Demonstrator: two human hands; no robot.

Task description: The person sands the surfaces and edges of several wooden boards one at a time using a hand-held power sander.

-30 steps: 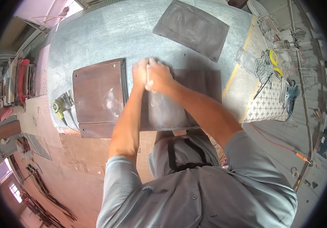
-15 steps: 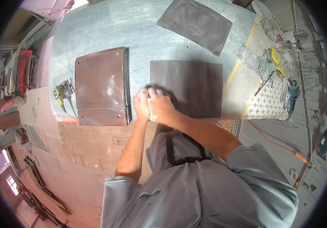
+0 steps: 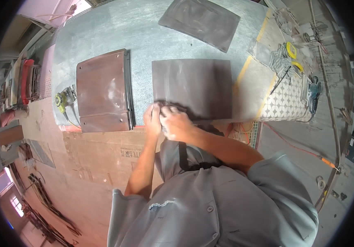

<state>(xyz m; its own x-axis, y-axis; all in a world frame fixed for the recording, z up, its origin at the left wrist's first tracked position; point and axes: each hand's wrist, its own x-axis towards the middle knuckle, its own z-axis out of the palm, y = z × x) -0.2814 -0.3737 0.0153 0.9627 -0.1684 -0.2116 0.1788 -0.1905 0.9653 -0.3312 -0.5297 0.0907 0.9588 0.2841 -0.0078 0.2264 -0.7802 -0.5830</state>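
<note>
A flat dark brown panel (image 3: 193,86) lies on the grey-green table cover in front of me. At its near left corner my left hand (image 3: 153,119) and my right hand (image 3: 177,123) are pressed close together, fingers curled. Whatever they grip is hidden under the fingers; a dark shape shows just beyond the right knuckles. To the left is a neat stack of reddish-brown panels (image 3: 102,88), with small holes near the top one's corners. Another dark brown panel (image 3: 201,22) lies askew toward the far side.
A yellow-green power tool (image 3: 63,101) with a cord sits left of the stack. On the right are striped gloves (image 3: 282,61), yellow-handled tools (image 3: 291,50) and a teal power tool (image 3: 315,92) on a patterned cloth (image 3: 286,105). An orange cable (image 3: 292,145) crosses the floor.
Both hands have slid nearer to me along the panel's left edge, toward its near corner. The whole view has shifted slightly; the panels stay put on the table.
</note>
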